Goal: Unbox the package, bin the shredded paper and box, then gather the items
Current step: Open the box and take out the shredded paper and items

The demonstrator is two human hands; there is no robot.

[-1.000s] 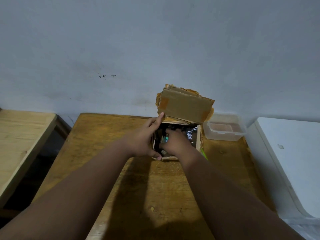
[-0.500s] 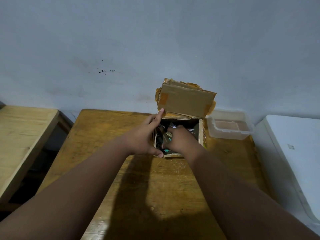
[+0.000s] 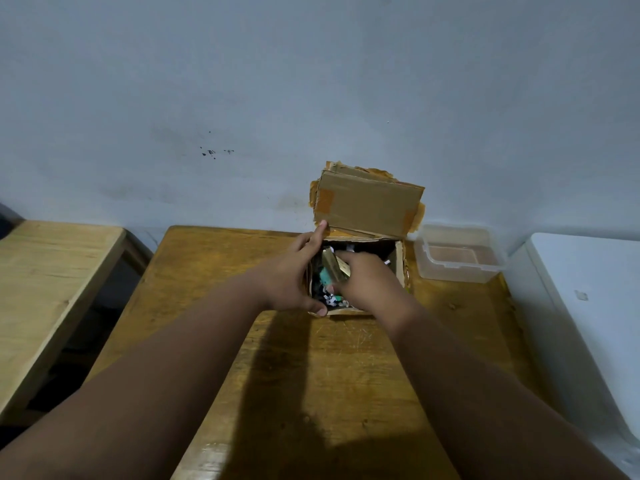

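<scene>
Grey-blue wall (image 3: 311, 81) fills the top half, w/ a few dark specks on it. Below it is a worn wooden table (image 3: 346, 375) pushed against the wall. A paler wooden table (image 3: 52, 271) stands to its left across a dark gap, and a white surface (image 3: 588, 306) sits close on the right.

The cardboard box (image 3: 400, 268) stands at the table's far edge, approx. centre-right, its taped lid flap (image 3: 367, 206) raised against the wall. Just right of the box is a clear plastic tub (image 3: 460, 271) (lidless, nothing visible inside).

The left hand (image 3: 287, 278) clasps the box's left side, w/ the thumb hooked at the near corner and the index finger reaching the far corner under the flap. The right hand (image 3: 367, 282) is down inside the box, fingers closed on a flat gold-brown packet (image 3: 334, 266) that tilts up out of the filling. A small teal item (image 3: 325, 276) touches the packet's left edge. Black-and-white shredded paper (image 3: 332, 299) lies round both, inside the box.
</scene>
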